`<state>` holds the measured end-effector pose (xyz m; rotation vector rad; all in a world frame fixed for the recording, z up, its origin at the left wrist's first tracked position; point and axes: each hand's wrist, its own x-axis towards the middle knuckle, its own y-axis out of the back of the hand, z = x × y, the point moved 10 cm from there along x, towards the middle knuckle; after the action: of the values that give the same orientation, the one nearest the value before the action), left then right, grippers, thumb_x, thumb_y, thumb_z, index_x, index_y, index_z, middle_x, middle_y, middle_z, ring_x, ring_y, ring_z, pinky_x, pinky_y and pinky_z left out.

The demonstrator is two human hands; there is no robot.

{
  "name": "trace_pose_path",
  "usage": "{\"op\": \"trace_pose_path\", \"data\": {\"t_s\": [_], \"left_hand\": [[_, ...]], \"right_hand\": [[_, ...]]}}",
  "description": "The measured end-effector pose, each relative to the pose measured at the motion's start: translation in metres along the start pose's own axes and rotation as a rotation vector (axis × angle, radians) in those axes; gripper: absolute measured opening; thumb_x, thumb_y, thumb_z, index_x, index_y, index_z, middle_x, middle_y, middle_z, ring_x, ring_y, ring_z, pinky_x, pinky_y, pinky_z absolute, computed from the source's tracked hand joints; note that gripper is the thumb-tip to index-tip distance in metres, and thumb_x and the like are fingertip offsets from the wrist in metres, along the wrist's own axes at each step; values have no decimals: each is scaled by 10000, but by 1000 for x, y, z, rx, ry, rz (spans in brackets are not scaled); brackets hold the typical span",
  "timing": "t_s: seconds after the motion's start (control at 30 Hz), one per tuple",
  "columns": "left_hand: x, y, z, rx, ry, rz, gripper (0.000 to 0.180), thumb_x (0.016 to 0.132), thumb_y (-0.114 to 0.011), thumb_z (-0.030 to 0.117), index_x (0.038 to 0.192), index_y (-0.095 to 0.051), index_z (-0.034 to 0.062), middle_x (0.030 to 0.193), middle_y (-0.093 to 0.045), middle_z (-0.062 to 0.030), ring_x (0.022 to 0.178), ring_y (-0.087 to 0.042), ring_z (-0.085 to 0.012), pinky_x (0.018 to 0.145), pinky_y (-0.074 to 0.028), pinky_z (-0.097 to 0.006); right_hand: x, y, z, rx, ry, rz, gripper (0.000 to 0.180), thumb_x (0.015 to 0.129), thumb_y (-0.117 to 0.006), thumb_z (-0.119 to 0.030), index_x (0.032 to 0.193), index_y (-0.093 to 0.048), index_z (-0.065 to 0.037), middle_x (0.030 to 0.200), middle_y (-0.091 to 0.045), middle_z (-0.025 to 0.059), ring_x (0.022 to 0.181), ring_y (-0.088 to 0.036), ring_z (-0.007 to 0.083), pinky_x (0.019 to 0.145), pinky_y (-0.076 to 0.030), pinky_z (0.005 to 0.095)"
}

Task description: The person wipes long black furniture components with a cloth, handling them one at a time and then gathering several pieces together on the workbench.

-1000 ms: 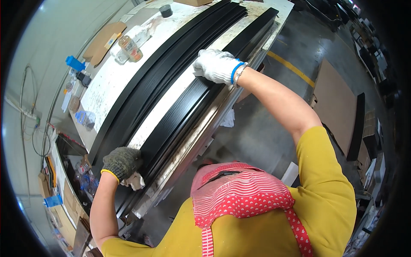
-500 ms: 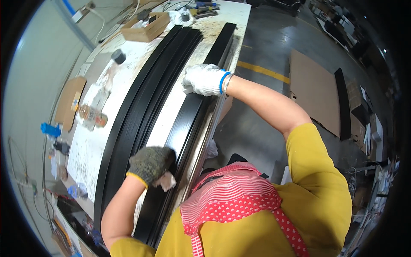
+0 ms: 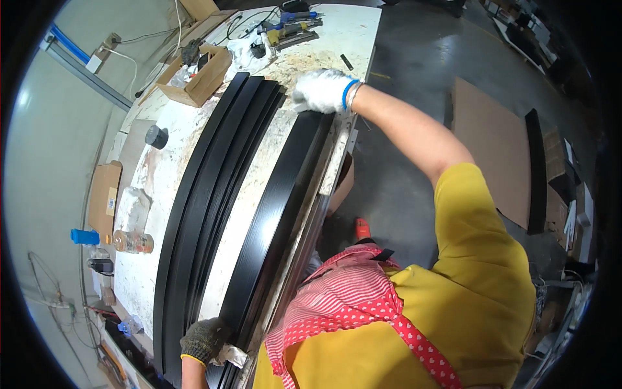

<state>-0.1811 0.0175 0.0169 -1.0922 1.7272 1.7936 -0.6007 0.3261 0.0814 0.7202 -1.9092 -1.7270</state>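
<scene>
A long black strip lies lengthwise along the table's right edge. At its far end, my right hand, in a white knit glove with a blue cuff, has its fingers curled over the strip. Down at the near end is my left hand, gloved in dark grey with a yellow cuff. It is closed on a crumpled white cloth, which rests against the strip. Left of this strip, several more black strips lie side by side on the white table.
A cardboard box of odds and ends stands at the far left, with hand tools beyond. A dark round container, a clear bottle and a blue object are along the left side. Flat cardboard lies on the floor to the right.
My left hand has slid toward me along the strip with the cloth. My right hand has moved from partway along the strip to its far end. The whole view has shifted somewhat.
</scene>
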Motion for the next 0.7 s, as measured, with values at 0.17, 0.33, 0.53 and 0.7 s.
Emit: {"op": "trace_pose_path", "data": {"t_s": [0.17, 0.33, 0.53, 0.7], "left_hand": [[1, -1, -1, -126, 147, -86, 228, 893, -610, 299, 957, -753, 133, 1006, -719, -155, 973, -677, -336, 867, -532, -424], [13, -7, 9, 42, -40, -101, 239, 870, -595, 280, 939, -750, 113, 955, -716, -175, 928, -683, -359, 816, -543, -449], [25, -2, 13, 37, -69, -210, 226, 852, -593, 252, 909, -750, 101, 954, -726, -151, 906, -688, -351, 811, -549, -425], [45, 104, 3, -107, -243, 468, 172, 918, -609, 226, 848, -659, 77, 730, -639, -65, 688, -621, -177, 687, -524, -314]], "right_hand": [[41, -1, 104, -50, 132, 73, 374, 932, -618, -473, 1012, -717, -121, 843, -697, 143, 794, -688, 326, 728, -546, 428], [65, 4, 176, -280, -27, 119, 259, 862, -724, -281, 1043, -729, -94, 938, -723, 131, 865, -697, 303, 802, -553, 398], [22, 14, 223, 478, -108, 306, 364, 884, -603, -314, 1144, -677, -71, 1089, -691, 180, 1028, -663, 303, 848, -527, 405], [-2, -6, 242, 1154, -87, 448, 385, 925, -670, -291, 1199, -653, -20, 1028, -699, 91, 868, -648, 171, 770, -520, 320]]}}
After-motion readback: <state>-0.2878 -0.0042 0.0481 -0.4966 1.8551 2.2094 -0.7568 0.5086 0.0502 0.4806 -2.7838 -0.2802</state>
